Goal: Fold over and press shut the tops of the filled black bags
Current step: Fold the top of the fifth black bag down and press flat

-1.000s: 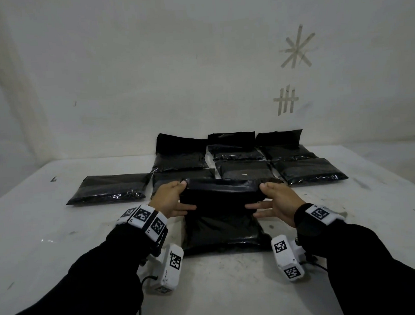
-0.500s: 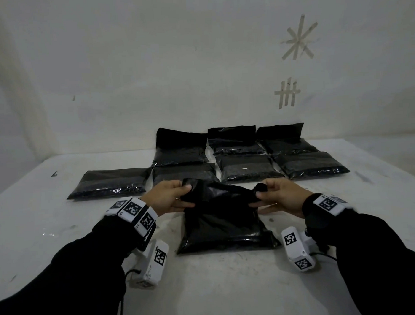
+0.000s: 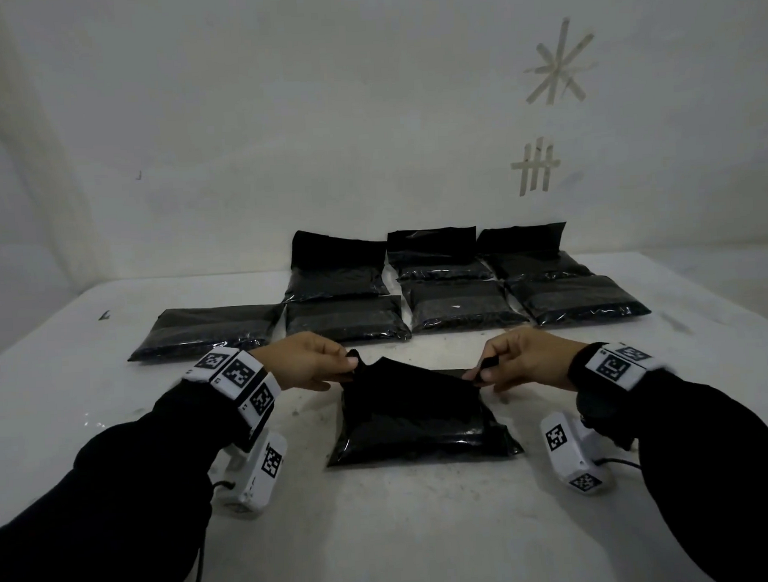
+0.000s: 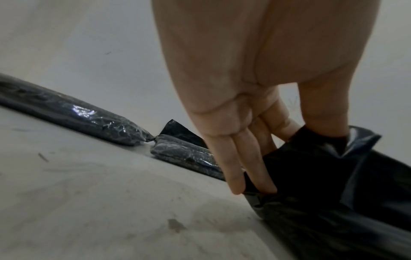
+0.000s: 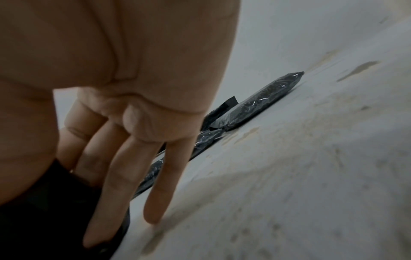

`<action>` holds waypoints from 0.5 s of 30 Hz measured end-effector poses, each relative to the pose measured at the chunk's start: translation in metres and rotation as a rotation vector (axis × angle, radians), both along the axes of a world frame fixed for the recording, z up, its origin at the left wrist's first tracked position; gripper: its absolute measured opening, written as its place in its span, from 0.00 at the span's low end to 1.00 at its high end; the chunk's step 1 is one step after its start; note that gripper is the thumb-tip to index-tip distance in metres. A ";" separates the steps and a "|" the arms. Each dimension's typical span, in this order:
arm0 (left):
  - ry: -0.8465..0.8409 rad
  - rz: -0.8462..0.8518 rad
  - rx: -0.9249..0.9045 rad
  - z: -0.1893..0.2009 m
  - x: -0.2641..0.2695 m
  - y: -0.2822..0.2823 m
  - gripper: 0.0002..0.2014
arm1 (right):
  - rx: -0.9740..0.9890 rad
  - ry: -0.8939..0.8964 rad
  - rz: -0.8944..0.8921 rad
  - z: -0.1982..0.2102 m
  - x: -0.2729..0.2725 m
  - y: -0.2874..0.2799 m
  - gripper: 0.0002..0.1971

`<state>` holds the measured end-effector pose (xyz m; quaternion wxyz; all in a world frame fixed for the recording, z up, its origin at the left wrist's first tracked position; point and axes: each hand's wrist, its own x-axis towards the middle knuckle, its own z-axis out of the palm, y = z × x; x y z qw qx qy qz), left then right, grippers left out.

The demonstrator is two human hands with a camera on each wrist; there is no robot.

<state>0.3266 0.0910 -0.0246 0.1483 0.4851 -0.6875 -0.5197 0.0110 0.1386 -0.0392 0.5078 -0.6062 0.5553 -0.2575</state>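
Surface: white table point(image 3: 406, 532), scuffed; I see seven filled bags point(image 3: 462, 307) in rows by the wall.
Near bag point(image 3: 419, 425): flat, between my hands.
Left hand point(image 3: 308, 360): pinches its top-left corner.
Right hand point(image 3: 524, 359): pinches the top-right corner.

head view looks forward and down over the table point(image 3: 92, 391); both close wrist views share its surface.
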 end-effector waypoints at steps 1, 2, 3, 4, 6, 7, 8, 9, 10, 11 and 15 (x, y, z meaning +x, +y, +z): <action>-0.021 -0.028 -0.011 0.000 0.001 0.000 0.09 | -0.001 0.020 0.012 0.000 0.000 0.001 0.02; -0.035 -0.054 -0.019 0.001 0.003 0.000 0.08 | -0.004 0.040 0.023 0.001 0.000 0.001 0.03; -0.039 -0.076 -0.028 0.001 0.004 0.000 0.08 | -0.010 0.055 0.033 0.002 0.001 0.002 0.04; -0.032 -0.093 -0.037 0.001 0.004 -0.001 0.10 | -0.018 0.068 0.041 0.002 0.001 0.003 0.05; -0.003 -0.113 -0.063 -0.001 0.005 -0.001 0.17 | -0.032 0.084 0.053 0.002 0.002 0.004 0.08; 0.008 -0.122 -0.073 -0.002 0.004 0.000 0.19 | -0.035 0.090 0.056 0.002 0.002 0.004 0.08; 0.013 -0.132 -0.083 -0.003 0.004 0.000 0.20 | -0.036 0.099 0.059 0.002 0.002 0.004 0.08; 0.013 -0.143 -0.094 -0.003 0.004 0.001 0.21 | -0.035 0.107 0.063 0.001 0.002 0.003 0.08; 0.009 -0.153 -0.104 -0.005 0.004 0.001 0.21 | -0.033 0.114 0.067 0.001 0.001 0.003 0.09; 0.002 -0.168 -0.114 -0.006 0.005 0.001 0.21 | -0.031 0.117 0.071 0.001 0.001 0.003 0.10; -0.084 -0.231 -0.161 -0.005 0.007 0.007 0.18 | -0.020 0.128 0.097 0.001 0.000 0.003 0.11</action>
